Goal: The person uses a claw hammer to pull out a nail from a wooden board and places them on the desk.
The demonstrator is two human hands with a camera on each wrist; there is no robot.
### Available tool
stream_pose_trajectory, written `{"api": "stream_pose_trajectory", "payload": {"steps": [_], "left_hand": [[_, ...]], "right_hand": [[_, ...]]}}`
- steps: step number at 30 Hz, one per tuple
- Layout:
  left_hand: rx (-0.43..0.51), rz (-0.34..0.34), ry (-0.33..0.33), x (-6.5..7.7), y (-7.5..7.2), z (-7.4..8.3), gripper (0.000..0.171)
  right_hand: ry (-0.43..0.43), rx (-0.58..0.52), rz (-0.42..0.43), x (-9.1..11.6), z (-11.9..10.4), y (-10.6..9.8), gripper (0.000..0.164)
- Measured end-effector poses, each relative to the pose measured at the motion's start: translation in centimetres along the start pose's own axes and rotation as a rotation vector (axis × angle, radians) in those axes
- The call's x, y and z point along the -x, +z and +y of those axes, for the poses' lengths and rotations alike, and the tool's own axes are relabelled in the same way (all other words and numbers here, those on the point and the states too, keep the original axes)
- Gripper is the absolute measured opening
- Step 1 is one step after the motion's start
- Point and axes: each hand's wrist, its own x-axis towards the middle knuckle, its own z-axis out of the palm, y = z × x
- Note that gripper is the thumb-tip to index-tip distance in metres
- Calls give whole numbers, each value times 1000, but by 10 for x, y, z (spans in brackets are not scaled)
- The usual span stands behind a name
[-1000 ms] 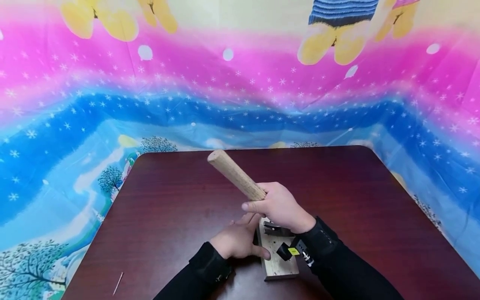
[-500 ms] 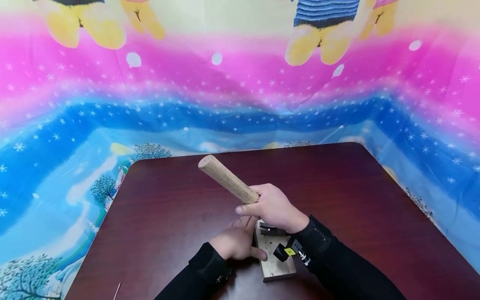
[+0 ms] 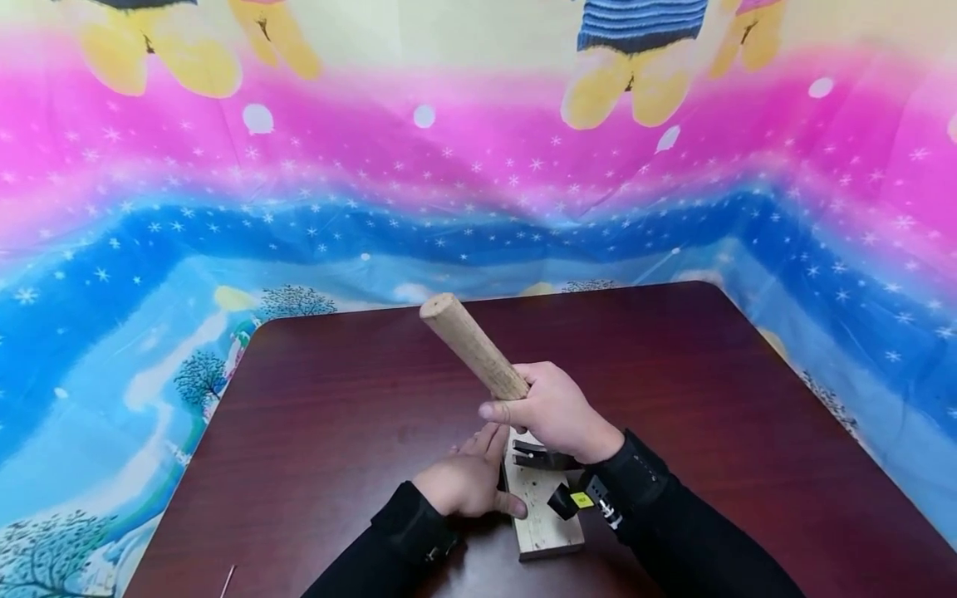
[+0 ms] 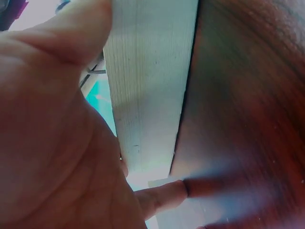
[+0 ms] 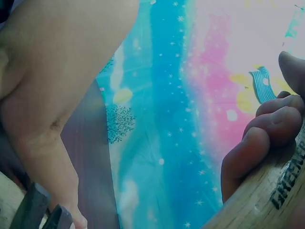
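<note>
The wood block [image 3: 537,522] lies just right of the left hand [image 3: 462,483], with its long side running out away from the person. The left hand is nearer to it: its fingers are straight and its thumb rests on the block's top. The right hand [image 3: 564,415] is curled round the hammer [image 3: 478,349], and the handle sticks up and out past it, leaning left. Just on the near side of the right hand, the claw [image 3: 548,459] is over the block, its tips toward the left hand; I can't tell if they touch wood.
</note>
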Motion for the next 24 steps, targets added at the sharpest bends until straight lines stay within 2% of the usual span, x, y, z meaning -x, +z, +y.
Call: {"api": "stream_pose_trajectory", "payload": {"steps": [5,7,13,20,24], "left_hand": [[0,-12,-7,3,-3,-2,120],[6,-19,0,3,-4,-2,120],[3,-45,-10,4,-3,-4,121],[5,-35,-15,4,-5,-3,120],[9,-45,-3,3,-3,-2,119]], "right_hand": [[-19,-19,-7,1,0,-2,36],[-42,-76,10,3,2,-5,33],[-190,-298,15,11,11,-15,19],[-224,-356,0,13,15,-22,16],[-297,-451,9,19,21,-28,12]]}}
